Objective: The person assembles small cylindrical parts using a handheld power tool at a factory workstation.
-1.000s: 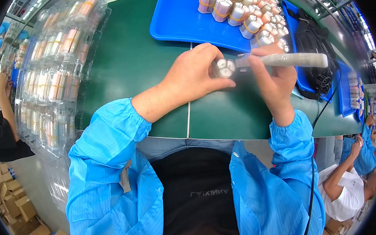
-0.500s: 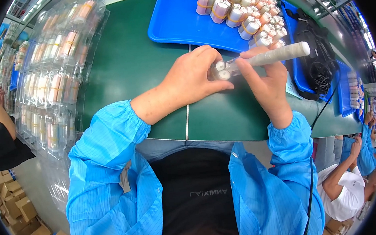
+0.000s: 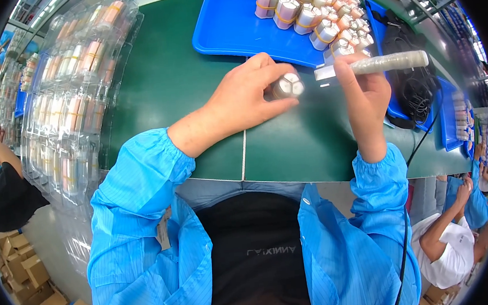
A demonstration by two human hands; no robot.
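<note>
My left hand [image 3: 240,98] is closed around a small bundle of white-ended tubes [image 3: 290,84], held over the green table [image 3: 289,143] with the ends facing up. To its right, my right hand [image 3: 367,100] grips a long pale rod [image 3: 400,61]. The rod lies nearly level and looks wrapped in a translucent layer along its right part. Its left end is a flat white piece, slightly blurred. A gap separates the rod from the bundle. My fingers hide the rod's middle and much of the bundle's side.
Beyond my hands sits a blue tray [image 3: 233,21] with many banded tube bundles [image 3: 286,12] on its right side. Clear plastic trays of tubes [image 3: 75,114] are stacked at left. A black bag with cables [image 3: 414,93] lies at right. Other people work on both sides.
My right hand has moved right with the rod, away from the bundle, and the rod's flat left end now shows. My left hand keeps the bundle in almost the same place.
</note>
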